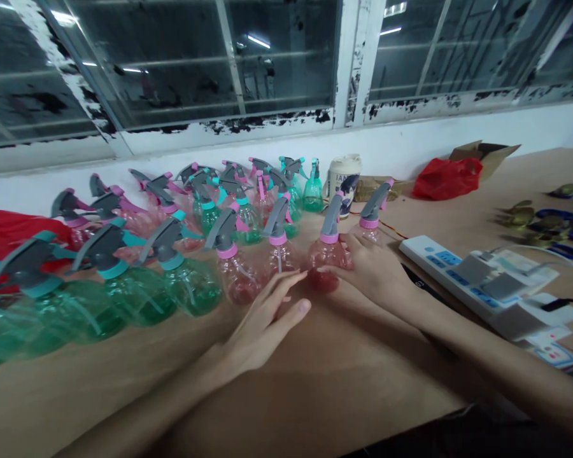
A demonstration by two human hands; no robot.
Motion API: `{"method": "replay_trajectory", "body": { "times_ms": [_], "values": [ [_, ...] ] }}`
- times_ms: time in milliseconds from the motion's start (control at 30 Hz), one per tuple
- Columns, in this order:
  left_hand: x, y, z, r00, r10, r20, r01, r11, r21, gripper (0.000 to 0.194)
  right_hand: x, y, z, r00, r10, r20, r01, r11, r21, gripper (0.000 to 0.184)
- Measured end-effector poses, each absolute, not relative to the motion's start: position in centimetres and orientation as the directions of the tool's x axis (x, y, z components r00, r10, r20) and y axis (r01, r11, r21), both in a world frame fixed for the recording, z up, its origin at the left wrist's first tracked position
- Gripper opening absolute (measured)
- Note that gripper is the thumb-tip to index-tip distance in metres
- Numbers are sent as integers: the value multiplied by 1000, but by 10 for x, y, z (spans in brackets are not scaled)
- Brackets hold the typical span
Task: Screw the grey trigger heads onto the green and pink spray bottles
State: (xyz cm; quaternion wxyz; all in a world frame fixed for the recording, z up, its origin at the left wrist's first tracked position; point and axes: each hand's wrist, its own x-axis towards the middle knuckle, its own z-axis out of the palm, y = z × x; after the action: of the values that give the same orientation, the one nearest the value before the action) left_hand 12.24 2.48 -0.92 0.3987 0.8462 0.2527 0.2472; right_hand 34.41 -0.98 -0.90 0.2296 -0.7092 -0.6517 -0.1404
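Observation:
My right hand is closed around the side of a pink spray bottle with a grey and pink trigger head, which stands upright on the table. My left hand is open, fingers stretched out and thumb apart, just left of that bottle; its fingertips come close to the bottle's base. Behind the left fingers stands another pink spray bottle. A further pink spray bottle is to its left. Beyond my right hand, one more pink spray bottle is partly hidden by the hand.
Several green spray bottles line the left side, with more bottles behind. A paper cup stands near the wall. On the right are a white power strip with plugs and cables, a red plastic bag and an open cardboard box.

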Motion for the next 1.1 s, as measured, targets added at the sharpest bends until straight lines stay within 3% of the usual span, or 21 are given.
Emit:
{"method": "replay_trajectory", "body": {
  "times_ms": [333, 467, 667, 767, 833, 867, 967, 1100],
  "values": [
    [126, 30, -10, 742, 641, 197, 252, -539, 804, 34, 336, 6, -4, 136, 867, 480, 987, -75, -144, 46],
    [123, 27, -10, 739, 645, 198, 253, -537, 805, 29, 338, -7, -2, 120, 835, 536, 988, -48, -146, 49],
    [117, 19, -7, 756, 623, 201, 256, -564, 786, 23, 369, -45, 1, 251, 778, 576, 940, -53, -338, 28],
    [118, 18, -6, 766, 611, 202, 264, -584, 767, 23, 392, -46, -5, 376, 707, 599, 906, -145, -398, 32],
    [121, 16, -5, 773, 604, 193, 278, -596, 753, 22, 405, -37, -11, 432, 687, 584, 862, -124, -492, 44],
    [123, 15, -5, 777, 600, 189, 284, -602, 746, 21, 410, -30, -14, 429, 708, 562, 833, -69, -549, 50],
    [130, 11, -5, 785, 596, 169, 305, -610, 732, 21, 418, -9, -20, 368, 752, 547, 819, 16, -573, 59],
    [138, 5, -3, 790, 599, 134, 330, -598, 730, 20, 417, 8, -19, 326, 785, 527, 803, 64, -593, 43]
  ]
}}
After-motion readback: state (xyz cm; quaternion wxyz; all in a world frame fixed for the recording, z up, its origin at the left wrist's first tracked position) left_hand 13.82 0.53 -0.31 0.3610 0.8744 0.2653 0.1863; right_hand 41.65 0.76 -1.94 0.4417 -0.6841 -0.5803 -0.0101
